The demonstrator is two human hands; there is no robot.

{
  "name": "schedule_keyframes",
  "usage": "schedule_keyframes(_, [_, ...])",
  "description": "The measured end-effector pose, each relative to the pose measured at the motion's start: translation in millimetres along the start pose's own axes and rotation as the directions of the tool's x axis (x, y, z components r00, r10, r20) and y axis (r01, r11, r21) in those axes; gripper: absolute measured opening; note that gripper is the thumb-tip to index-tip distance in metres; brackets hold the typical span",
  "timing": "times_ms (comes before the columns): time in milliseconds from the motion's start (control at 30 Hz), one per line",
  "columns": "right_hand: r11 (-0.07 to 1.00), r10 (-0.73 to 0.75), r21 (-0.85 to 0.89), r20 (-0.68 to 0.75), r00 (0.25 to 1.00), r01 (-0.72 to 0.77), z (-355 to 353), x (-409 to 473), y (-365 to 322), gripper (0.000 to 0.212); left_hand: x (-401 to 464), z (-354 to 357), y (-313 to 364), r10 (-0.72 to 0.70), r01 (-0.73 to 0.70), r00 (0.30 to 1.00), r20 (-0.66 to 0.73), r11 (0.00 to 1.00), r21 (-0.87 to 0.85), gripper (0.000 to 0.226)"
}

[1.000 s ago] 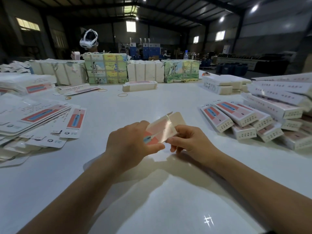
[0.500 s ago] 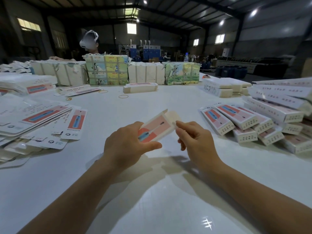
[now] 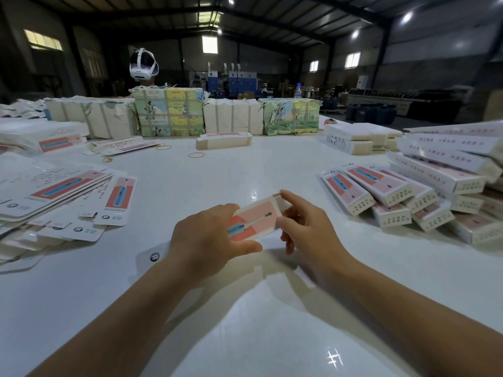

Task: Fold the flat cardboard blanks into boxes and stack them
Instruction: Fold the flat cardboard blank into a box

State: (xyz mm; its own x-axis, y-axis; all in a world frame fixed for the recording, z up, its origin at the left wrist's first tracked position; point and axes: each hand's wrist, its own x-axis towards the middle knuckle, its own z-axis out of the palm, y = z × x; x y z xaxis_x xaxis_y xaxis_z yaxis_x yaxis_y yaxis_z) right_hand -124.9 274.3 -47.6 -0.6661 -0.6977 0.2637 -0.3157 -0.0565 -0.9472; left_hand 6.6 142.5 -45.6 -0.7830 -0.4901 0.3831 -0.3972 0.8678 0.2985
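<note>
Cardboard blank (image 3: 255,219) sits above the white table (image 3: 245,308), front and centre, held between both your hands. Your left hand (image 3: 209,240) grips its near end, thumb underneath. Your right hand (image 3: 304,227) pinches the far end with curled fingers, possibly on a flap; too small to tell. Flat blanks (image 3: 62,194) lie piled at left, folded boxes (image 3: 402,197) heaped at right, well apart from your hands.

left hand (image 3: 206,240) and right hand (image 3: 307,227) grip a pink cardboard box (image 3: 255,217) above the white table (image 3: 217,172).
</note>
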Motion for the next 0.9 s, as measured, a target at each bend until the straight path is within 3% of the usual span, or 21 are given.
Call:
schedule_keyframes(167, [0.999, -0.005, 0.051, 0.003, 1.000, 0.005, -3, -1, -1, 0.027, 1, 3, 0, 0.000, 0.000, 1.000, -0.007, 1.000, 0.010, 0.075])
schedule_keyframes(433, [0.998, -0.056, -0.019, 0.030, 0.998, 0.056, 0, -2, -5, 0.043, 1, 5, 4, 0.019, -0.017, 0.999, -0.041, 0.999, 0.041, 0.066])
schedule_keyframes(567, [0.959, -0.166, -0.235, -0.014, 0.986, 0.158, -3, 1, -9, 0.027, 1, 3, 5, 0.005, -0.005, 0.999, -0.033, 1.000, 0.019, 0.071])
schedule_keyframes(633, [0.938, -0.210, -0.306, -0.126, 0.970, 0.163, -10, 6, -8, 0.065, 2, 1, 6, 0.004, -0.004, 0.999, -0.041, 1.000, 0.000, 0.069])
schedule_keyframes(700, [0.993, -0.049, -0.119, -0.200, 0.979, 0.026, -14, 10, -7, 0.103, 3, 1, 7, 0.010, -0.010, 0.998, -0.056, 1.000, -0.010, 0.061])
schedule_keyframes(733, [0.991, 0.104, 0.102, -0.160, 0.982, -0.089, -14, 11, -7, 0.112, 3, 1, 8, 0.014, -0.014, 0.998, -0.064, 1.000, -0.011, 0.058])
schedule_keyframes(767, [0.908, 0.242, 0.361, -0.036, 0.970, -0.213, -13, 12, -7, 0.110, 3, 1, 9, 0.018, -0.019, 0.998, -0.068, 1.000, -0.011, 0.057])
schedule_keyframes(800, [0.757, 0.308, 0.564, 0.138, 0.941, -0.330, -11, 12, -6, 0.098, 3, 1, 10, 0.021, -0.022, 0.998, -0.065, 1.000, -0.018, 0.058])
schedule_keyframes(833, [0.638, 0.310, 0.660, 0.251, 0.917, -0.396, -10, 13, -6, 0.078, 2, 1, 11, 0.023, -0.025, 0.998, -0.059, 0.999, -0.032, 0.059])
schedule_keyframes(900, [0.664, 0.245, 0.651, 0.277, 0.929, -0.369, -9, 12, -5, 0.041, 2, 1, 13, 0.024, -0.027, 0.999, -0.046, 0.997, -0.067, 0.060])
